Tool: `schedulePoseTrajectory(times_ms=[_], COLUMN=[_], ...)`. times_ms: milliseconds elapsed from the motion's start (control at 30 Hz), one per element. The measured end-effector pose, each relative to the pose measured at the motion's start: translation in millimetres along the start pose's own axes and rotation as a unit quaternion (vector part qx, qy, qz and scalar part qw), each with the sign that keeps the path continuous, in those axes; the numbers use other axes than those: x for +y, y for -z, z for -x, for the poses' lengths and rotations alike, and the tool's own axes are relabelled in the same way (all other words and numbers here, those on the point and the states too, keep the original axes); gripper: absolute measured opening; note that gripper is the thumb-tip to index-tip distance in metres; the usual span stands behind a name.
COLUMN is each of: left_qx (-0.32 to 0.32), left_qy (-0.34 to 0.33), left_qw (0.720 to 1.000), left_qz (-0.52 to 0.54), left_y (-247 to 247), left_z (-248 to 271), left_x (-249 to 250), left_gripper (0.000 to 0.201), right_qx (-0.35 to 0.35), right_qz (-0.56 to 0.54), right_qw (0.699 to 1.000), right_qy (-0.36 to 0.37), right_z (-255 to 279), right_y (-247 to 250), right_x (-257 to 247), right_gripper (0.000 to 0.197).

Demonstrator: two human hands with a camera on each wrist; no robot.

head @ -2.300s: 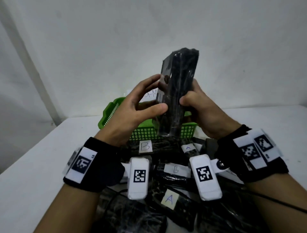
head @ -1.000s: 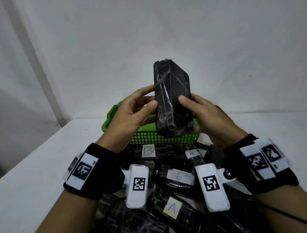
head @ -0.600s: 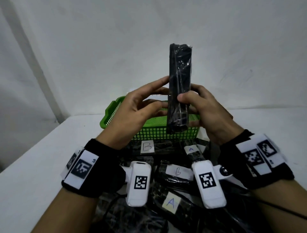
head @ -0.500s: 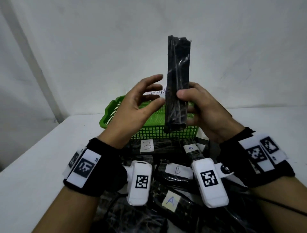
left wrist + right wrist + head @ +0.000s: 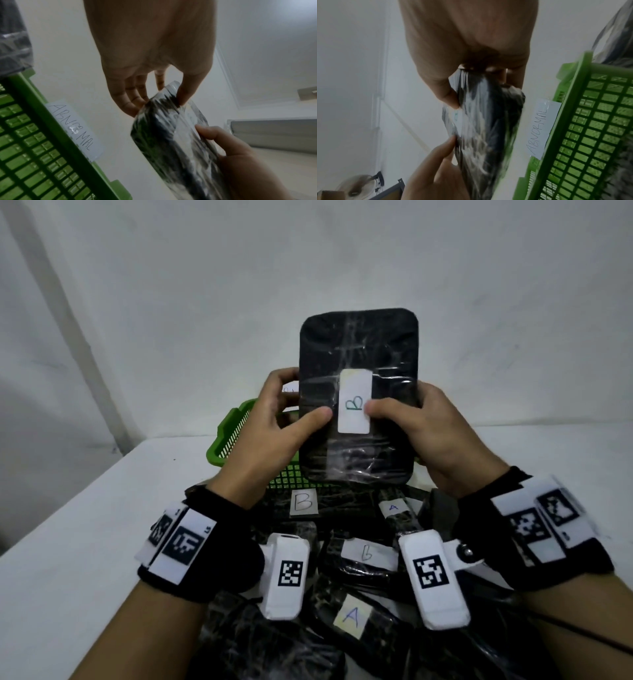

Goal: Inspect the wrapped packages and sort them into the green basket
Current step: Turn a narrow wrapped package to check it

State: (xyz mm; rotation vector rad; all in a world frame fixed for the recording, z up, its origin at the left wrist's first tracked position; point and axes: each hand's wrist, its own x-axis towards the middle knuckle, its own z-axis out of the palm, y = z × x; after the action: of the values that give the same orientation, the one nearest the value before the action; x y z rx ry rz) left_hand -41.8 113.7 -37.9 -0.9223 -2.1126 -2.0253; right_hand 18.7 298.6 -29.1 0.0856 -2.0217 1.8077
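Both hands, left hand (image 5: 274, 422) and right hand (image 5: 428, 429), pinch an upright wrapped package (image 5: 358, 392) by its side edges, thumbs beside its label (image 5: 354, 402), above the green basket (image 5: 229, 436).

place: bare sorting station | cues: white table (image 5: 72, 529), blank wall (image 5: 308, 251), labelled green basket (image 5: 227, 436)
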Motion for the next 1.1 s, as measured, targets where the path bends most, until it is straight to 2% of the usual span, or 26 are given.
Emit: schedulePoseTrajectory(times_ms=[67,167,267,467,600,633,700,733,767,867,1000,1100], left_qx=[-0.013,-0.034,-0.061,-0.065,-0.055,-0.060,-0.071,-0.076,-0.081,-0.092,-0.099,-0.101], left_qy=[0.004,0.012,0.024,-0.008,-0.004,-0.012,-0.036,-0.047,-0.054,-0.061,-0.062,-0.069], left_qw=[0.999,0.996,0.991,0.993,0.995,0.995,0.996,0.996,0.995,0.994,0.993,0.992], left_qz=[0.032,0.078,0.113,0.096,0.088,0.079,0.047,0.030,0.017,-0.001,-0.004,0.013], left_y=[1,4,2,-2,-7,-9,-11,-12,-13,-14,-14,-16], left_z=[-1,-2,-1,3,6,6,7,7,9,12,11,11], left_x=[2,0,3,5,8,9,11,12,12,13,13,14], left_gripper=[0.041,0.042,0.050,0.060,0.076,0.075,0.070,0.068,0.068,0.068,0.070,0.066], right_qx=[0.012,-0.014,-0.019,0.058,0.013,-0.002,-0.011,-0.010,-0.010,-0.011,0.014,0.011], right_qz=[0.004,-0.013,-0.017,0.023,0.030,0.043,0.062,0.065,0.065,0.050,0.016,0.004], right_qw=[1.000,1.000,0.999,0.997,0.999,0.999,0.997,0.997,0.997,0.998,0.999,1.000], right_qy=[0.013,-0.005,-0.041,-0.039,-0.029,-0.031,-0.038,-0.036,-0.034,-0.037,-0.028,-0.001], right_z=[-1,-1,-2,-3,0,1,1,0,1,4,4,5], right_y=[3,10,14,9,7,7,9,9,9,9,5,3], right_x=[1,-2,-2,1,-3,-6,-7,-6,-7,-10,-10,-11], right_gripper=[0.012,0.006,0.024,0.046,0.047,0.058,0.094,0.106,0.110,0.101,0.121,0.108])
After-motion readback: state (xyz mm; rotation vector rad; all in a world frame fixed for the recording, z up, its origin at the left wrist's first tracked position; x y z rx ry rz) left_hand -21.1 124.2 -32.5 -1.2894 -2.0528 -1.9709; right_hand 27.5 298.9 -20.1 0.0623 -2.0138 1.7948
